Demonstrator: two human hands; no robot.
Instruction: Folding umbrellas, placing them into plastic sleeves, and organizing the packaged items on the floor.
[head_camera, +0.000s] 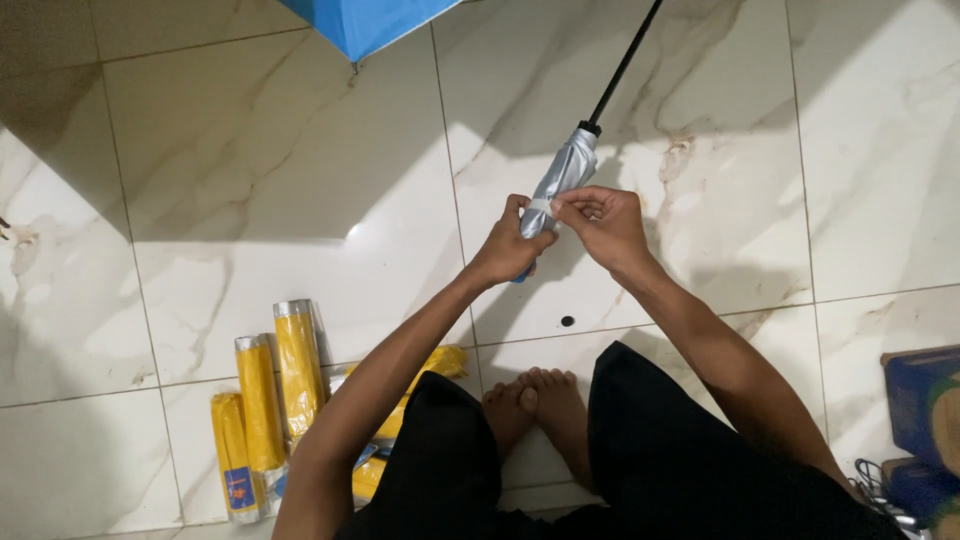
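Note:
A folded umbrella (566, 170) with silver-grey fabric and a black shaft pointing up to the right is held over the marble floor. My left hand (510, 245) grips its lower end, where a bit of blue shows. My right hand (603, 222) pinches the pale strap wrapped around the folded fabric, next to the left hand's fingers. Both forearms reach forward from my lap, and my bare feet (535, 400) rest on the tiles below.
Several yellow wrapped folded umbrellas (270, 395) lie on the floor at my left. The edge of an open blue umbrella (365, 25) shows at the top. Blue and yellow boxes (925, 400) sit at the right edge. A small dark spot (567, 321) marks the tile.

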